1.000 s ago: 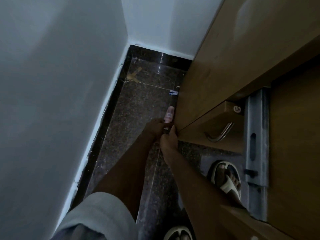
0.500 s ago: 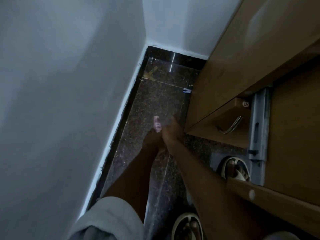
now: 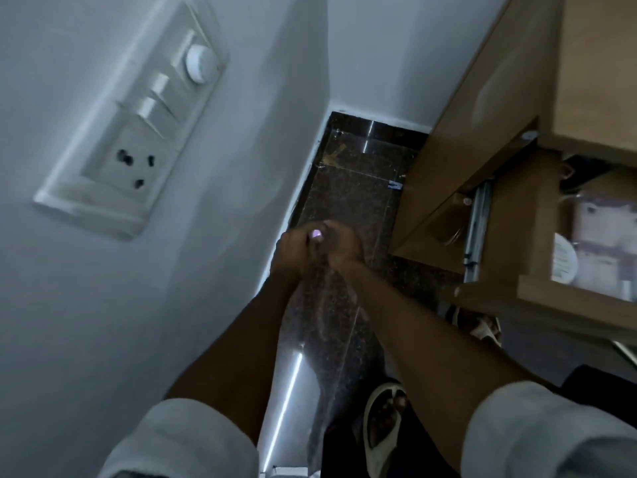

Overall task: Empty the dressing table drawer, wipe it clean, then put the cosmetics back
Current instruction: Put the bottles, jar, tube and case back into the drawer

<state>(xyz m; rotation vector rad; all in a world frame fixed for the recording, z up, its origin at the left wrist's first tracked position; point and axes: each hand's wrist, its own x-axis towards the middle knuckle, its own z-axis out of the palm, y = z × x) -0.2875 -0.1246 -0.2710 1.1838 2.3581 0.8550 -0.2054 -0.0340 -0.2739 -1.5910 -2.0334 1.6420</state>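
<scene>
Both hands meet out in front, over the dark floor (image 3: 344, 188) in the gap between wall and dressing table. The left hand (image 3: 293, 250) and right hand (image 3: 344, 248) sit touching, and a small pale pink item (image 3: 316, 233), likely one of the cosmetics, pokes up between them. The left hand's fingers curl round it; the right hand's fingers look closed against it too, though blur hides the exact grip. Two hands on one small piece probably means steadying or passing it, not just carrying it.

Over at three o'clock the open drawer (image 3: 568, 301) juts from the dressing table (image 3: 458, 125), pulled out so its contents can be reached. Pale packets (image 3: 599, 236) lie inside it, so by my read emptying isn't finished.

At ten o'clock a switch plate (image 3: 138, 132) sits on the wall. Down at six o'clock, a sandalled foot (image 3: 382, 422) plants on the floor.
</scene>
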